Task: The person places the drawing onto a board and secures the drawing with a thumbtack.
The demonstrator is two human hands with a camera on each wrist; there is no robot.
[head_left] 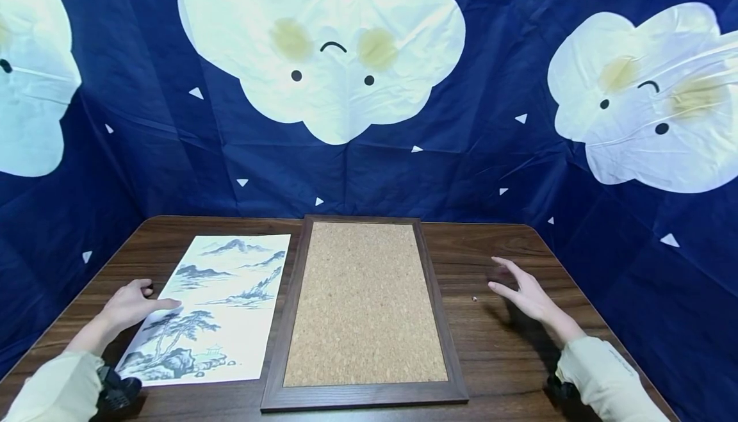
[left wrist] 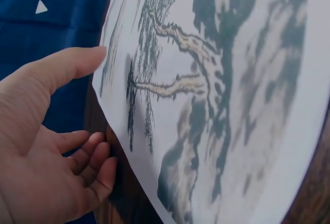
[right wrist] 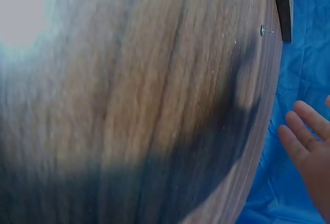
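One thumbtack (head_left: 475, 298) lies left of right hand (head_left: 526, 294) (nearer one), fingers parted, grasping nothing; left hand (head_left: 129, 305) empty, thumb over ink-landscape print (head_left: 213, 300).

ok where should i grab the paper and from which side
Probably the left long edge of the paper, coming from the left with the left hand, thumb on top and fingers slid under. The paper is a thin sheet lying flat along the table, so an edge offers the easiest pinch, and its right edge runs close beside the board, leaving less finger room.
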